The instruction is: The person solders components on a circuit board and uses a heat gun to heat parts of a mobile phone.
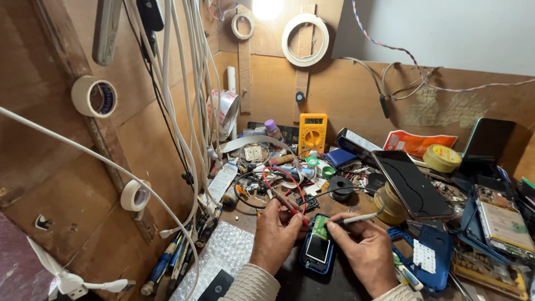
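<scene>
A yellow multimeter [312, 132] stands by the back wall, near tape rolls [94, 96] and white cables [184, 83].

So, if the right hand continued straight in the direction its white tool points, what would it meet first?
The right hand aims its white tool leftward; it would probably first meet the green circuit board beside the left hand, though depth is unclear.

multimeter [312, 132] yellow | phone frame [317, 252] blue | circuit board [320, 227] green
</scene>
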